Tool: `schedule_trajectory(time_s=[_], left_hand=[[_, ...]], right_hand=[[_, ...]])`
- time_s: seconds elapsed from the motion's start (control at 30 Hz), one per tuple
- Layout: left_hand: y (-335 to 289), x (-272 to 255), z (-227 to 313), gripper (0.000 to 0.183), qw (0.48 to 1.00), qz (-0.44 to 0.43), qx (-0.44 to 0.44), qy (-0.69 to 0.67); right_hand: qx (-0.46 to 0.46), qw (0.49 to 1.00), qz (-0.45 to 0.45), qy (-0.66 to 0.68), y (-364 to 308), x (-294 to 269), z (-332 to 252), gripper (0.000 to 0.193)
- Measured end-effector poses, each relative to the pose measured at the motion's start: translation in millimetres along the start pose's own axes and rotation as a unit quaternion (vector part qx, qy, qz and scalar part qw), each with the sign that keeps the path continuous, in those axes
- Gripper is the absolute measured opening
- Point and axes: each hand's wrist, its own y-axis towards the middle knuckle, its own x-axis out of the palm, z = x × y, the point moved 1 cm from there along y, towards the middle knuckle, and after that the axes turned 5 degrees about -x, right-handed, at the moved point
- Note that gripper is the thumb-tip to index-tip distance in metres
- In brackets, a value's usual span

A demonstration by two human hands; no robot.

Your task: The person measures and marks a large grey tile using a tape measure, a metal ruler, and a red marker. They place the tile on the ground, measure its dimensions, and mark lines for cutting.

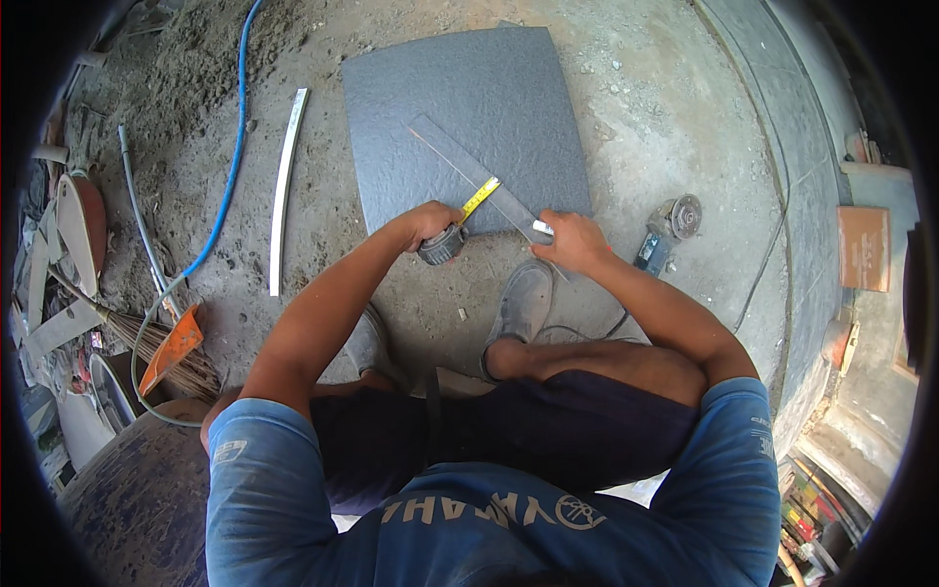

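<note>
My left hand (432, 223) is closed round a dark tape measure (442, 246). Its yellow blade (477, 199) reaches out to a narrow grey strip (460, 164) lying slantwise across a large dark grey tile (460, 88). At the near end of that strip is my right hand (575, 241), its fingers closed on a short white and dark marker-like stick (542, 228). Whether these fingers also press on the strip is hard to make out. The tile lies flat on the ground in front of my feet.
An angle grinder (665, 232) with a cord lies right of the tile. To the left are a pale metal bar (288, 196), a blue hose (238, 147), a broom (176, 357) and an orange piece (172, 347). A low wall edge (812, 176) runs along the right.
</note>
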Motion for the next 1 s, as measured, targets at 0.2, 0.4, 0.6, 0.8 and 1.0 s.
schedule_trajectory(time_s=[0.2,0.4,0.6,0.8,1.0], left_hand=[[8,0,0,0.038,1.000,-0.003,0.005,0.015],[14,-5,-7,0.041,0.999,-0.017,0.021,0.043],[1,6,-5,0.040,0.995,0.002,0.079,0.066],[-16,13,14,0.042,0.986,0.021,0.156,0.049],[-35,11,42,0.042,0.977,0.019,0.210,-0.028]], right_hand=[[0.000,1.000,0.004,0.017,-4,4,5,0.044],[0.001,1.000,-0.023,0.014,-3,-3,6,0.048],[-0.006,0.999,-0.023,0.022,-10,0,5,0.048],[-0.026,1.000,-0.004,0.010,-14,-5,4,0.045],[-0.049,0.999,0.022,-0.003,-6,-12,0,0.041]])
